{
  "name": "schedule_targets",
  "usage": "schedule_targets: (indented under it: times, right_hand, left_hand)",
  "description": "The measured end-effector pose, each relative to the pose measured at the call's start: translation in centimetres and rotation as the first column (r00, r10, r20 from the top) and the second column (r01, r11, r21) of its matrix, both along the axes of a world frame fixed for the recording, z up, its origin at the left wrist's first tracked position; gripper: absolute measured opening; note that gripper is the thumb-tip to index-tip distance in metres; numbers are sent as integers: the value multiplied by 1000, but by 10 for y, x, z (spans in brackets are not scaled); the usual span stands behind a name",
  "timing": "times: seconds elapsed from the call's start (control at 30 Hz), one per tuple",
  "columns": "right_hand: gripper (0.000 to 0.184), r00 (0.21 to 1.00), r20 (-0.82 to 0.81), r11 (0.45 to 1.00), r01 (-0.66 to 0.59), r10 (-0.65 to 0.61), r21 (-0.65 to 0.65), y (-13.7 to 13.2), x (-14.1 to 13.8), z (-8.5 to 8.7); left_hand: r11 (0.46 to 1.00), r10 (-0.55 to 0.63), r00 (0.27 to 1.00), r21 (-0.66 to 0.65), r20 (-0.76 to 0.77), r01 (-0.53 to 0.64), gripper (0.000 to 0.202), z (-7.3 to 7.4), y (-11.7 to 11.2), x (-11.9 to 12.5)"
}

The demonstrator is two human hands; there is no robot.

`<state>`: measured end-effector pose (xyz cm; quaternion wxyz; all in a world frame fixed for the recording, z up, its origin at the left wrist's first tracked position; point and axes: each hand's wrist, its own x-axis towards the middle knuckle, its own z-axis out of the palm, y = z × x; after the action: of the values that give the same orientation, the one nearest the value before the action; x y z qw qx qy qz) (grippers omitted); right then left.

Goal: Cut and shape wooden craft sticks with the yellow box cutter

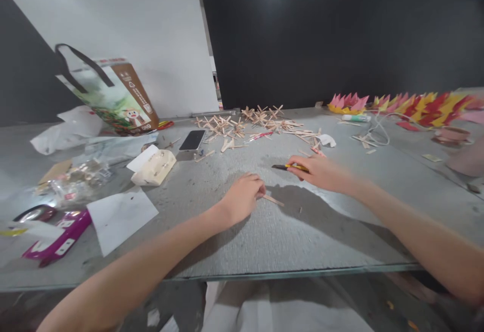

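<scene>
My left hand rests on the grey table with its fingers curled onto one end of a thin wooden stick that lies flat. My right hand is closed around a yellow and black utility knife, whose dark tip points left just above the table. A heap of small wooden stick crosses lies farther back in the middle.
A black phone lies left of the heap. A printed bag, plastic wrappers, white paper and a purple package crowd the left. Pink, yellow and red folded paper shapes and a glue tube sit back right.
</scene>
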<state>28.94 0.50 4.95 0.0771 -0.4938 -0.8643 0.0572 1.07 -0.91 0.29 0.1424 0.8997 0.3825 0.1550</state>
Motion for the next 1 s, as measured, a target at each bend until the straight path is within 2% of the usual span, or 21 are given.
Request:
schedule_targets:
  times: [0.1,0.17,0.27,0.37,0.43,0.5,0.6,0.77,1.0]
  right_hand:
    - [34,991,-135,999,20,-23,-28,-2,-4,-10]
    - [35,959,-271,995,63,-80,-72,-9,-11,-12]
    - [39,861,-483,987,122,-156,-102,-24,-24,-12]
    - [40,769,-618,984,87,-163,-153,-41,-38,-13]
    - [40,753,-640,981,37,-153,-190,-51,-45,-15]
    - [41,751,-645,978,8,-142,-207,-59,-50,-18]
    - [47,757,-642,980,-10,-124,-201,-66,-55,-22]
    - [49,765,-644,998,-34,-2,-44,-67,-55,-29]
    - [50,783,-619,998,-56,58,22,-67,-55,-30]
  left_hand:
    - [1000,0,998,20,-60,1,19,-2,1,-6]
    - [1000,4,999,-5,-34,-5,19,-4,3,-9]
    - [989,126,979,-103,157,-111,21,-7,5,-8]
    - [970,235,897,-143,374,-194,19,-4,3,-1]
    - [960,272,808,-203,524,-191,17,1,-1,3]
    - [945,309,687,-297,657,-140,15,6,-7,7]
    - [923,351,583,-377,733,-81,12,13,-16,11]
    - [906,407,553,-400,727,-140,13,17,-25,12]
    - [915,396,584,-357,709,-187,23,10,-22,10]
